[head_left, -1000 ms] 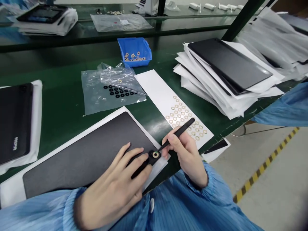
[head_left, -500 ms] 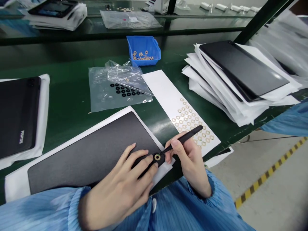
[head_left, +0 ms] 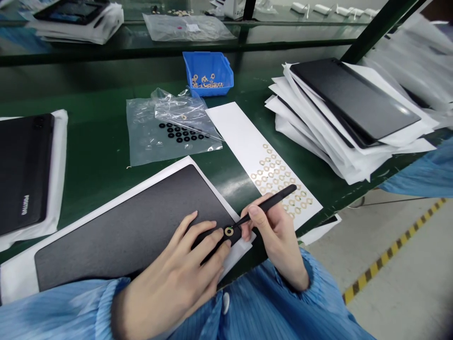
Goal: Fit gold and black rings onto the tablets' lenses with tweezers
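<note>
My left hand [head_left: 179, 271] lies with fingers spread across the corner of a dark tablet back panel [head_left: 130, 231]. That panel rests on a white sheet [head_left: 17, 278]. Pinched in my right hand [head_left: 281, 241] is a pair of black tweezers [head_left: 276, 199], tilted down to the left. Their tips touch or nearly touch a small tan ring [head_left: 226, 232] at the panel's corner, where a bit of green shows. Beside my right hand, a white strip of paper [head_left: 230, 127] carries rows of similar tan rings.
Behind the panel lie a clear plastic bag [head_left: 141, 137] with black rings and a blue bin [head_left: 208, 59] of tan rings. Stacked panels with white sheets [head_left: 357, 104] stand right; another tablet [head_left: 21, 174] lies left. Overhead runs a shelf. A blue sleeve [head_left: 417, 177] shows at the right.
The whole view has shifted slightly. Both hands keep nearly the same pose, with the tweezer tips still at the tan ring.
</note>
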`<action>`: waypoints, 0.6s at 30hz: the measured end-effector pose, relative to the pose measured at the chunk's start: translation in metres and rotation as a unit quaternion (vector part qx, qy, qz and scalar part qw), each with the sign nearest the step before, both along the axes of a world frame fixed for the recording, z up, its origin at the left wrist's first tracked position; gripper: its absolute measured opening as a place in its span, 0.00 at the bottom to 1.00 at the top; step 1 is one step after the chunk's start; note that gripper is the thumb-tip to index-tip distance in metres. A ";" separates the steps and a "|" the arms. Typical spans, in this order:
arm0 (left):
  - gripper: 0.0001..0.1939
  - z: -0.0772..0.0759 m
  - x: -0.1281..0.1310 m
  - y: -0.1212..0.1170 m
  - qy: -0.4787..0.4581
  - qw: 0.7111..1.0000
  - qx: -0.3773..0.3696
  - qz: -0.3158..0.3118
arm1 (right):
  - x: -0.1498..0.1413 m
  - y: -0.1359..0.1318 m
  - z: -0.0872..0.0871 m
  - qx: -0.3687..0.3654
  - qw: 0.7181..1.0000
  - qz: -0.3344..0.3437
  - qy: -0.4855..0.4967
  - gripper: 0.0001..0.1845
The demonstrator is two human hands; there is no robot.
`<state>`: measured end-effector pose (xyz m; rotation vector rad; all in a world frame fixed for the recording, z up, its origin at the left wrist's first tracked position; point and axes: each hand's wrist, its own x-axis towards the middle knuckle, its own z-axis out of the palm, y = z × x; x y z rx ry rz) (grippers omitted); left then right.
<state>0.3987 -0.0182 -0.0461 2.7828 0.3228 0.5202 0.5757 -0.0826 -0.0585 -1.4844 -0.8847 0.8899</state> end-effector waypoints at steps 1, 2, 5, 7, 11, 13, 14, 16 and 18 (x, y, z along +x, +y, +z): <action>0.14 0.000 -0.001 0.000 -0.002 1.000 -0.001 0.002 | 0.000 0.000 0.000 0.000 1.000 0.000 -0.004 0.16; 0.14 0.000 -0.001 0.000 -0.001 1.000 -0.001 0.002 | 0.000 0.000 0.000 0.001 1.000 0.000 -0.009 0.17; 0.13 0.001 -0.002 -0.001 0.000 1.000 0.001 0.000 | -0.001 -0.001 -0.001 0.002 1.000 0.002 -0.020 0.17; 0.13 0.002 -0.001 -0.001 0.003 1.000 0.001 0.000 | 0.000 -0.001 -0.002 0.002 1.000 0.003 -0.024 0.16; 0.14 0.004 0.002 0.000 0.007 1.000 0.015 -0.004 | 0.001 -0.002 -0.004 0.019 0.999 0.000 -0.039 0.13; 0.14 0.005 0.003 0.001 0.006 1.000 0.027 -0.002 | 0.000 -0.003 -0.005 0.038 0.997 0.000 -0.071 0.11; 0.15 0.006 0.004 0.002 0.005 0.999 0.032 0.002 | -0.001 -0.004 -0.006 0.055 0.994 -0.001 -0.098 0.10; 0.16 0.006 0.005 0.003 0.008 0.999 0.045 0.012 | -0.004 -0.007 -0.009 0.107 0.982 -0.006 -0.159 0.05; 0.17 0.006 0.006 0.004 0.017 0.998 0.053 0.019 | -0.006 -0.009 -0.012 0.161 0.966 -0.020 -0.201 0.05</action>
